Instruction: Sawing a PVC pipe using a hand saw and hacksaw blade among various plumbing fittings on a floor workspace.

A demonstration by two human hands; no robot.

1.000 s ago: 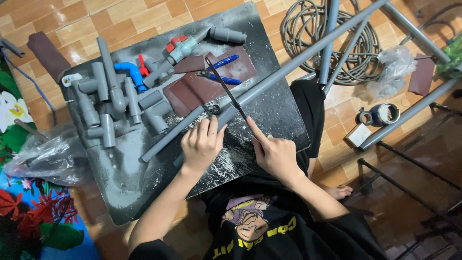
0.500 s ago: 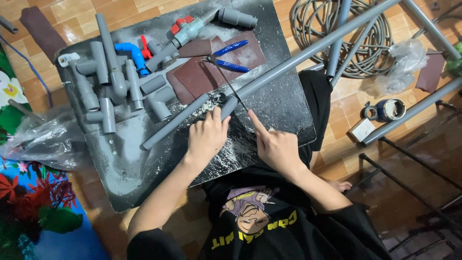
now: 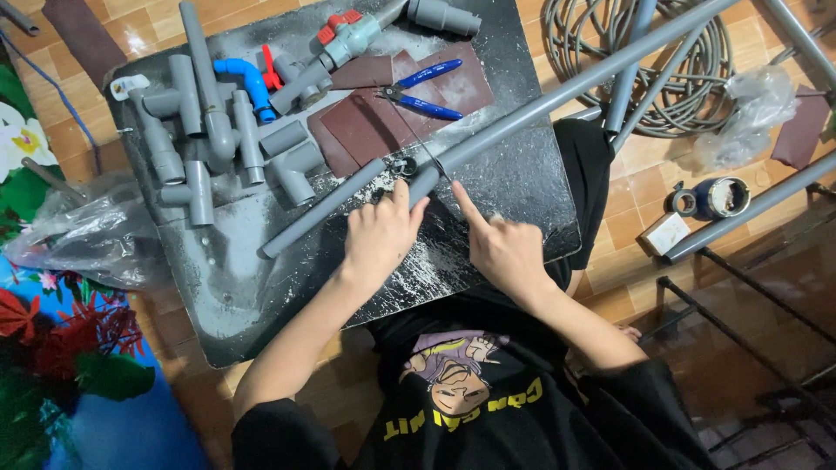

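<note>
Pipe (image 3: 540, 100), grey plastic and long, lies diagonally across a dusty dark board (image 3: 514, 196), running from the lower left of the board up past its right edge. Near the middle of the board the line breaks: a shorter grey length (image 3: 326, 213) continues toward the lower left, and the two ends sit just beside each other with a thin dark blade (image 3: 433, 161) standing at the break.

Left hand (image 3: 379, 235) rests on the shorter length with its fingers curled over it, close to the break. Right hand (image 3: 505, 248) is apart from the left, index finger stretched out to the long pipe beside the blade; whether it grips the blade cannot be told. What the blade belongs to is hard to make out, and a small dark ring (image 3: 402, 165) at the break is too small to identify.

White dust covers the board around the hands. On its far side lie grey elbows and tees (image 3: 196, 130), a blue bend (image 3: 244, 78), a red-handled valve (image 3: 344, 35), blue-handled pliers (image 3: 427, 91) and brown sheets (image 3: 366, 126). The board sits on a tiled floor (image 3: 644, 187). A coiled hose (image 3: 688, 78), clear bags (image 3: 78, 239) and a small tin (image 3: 723, 198) lie around it.
</note>
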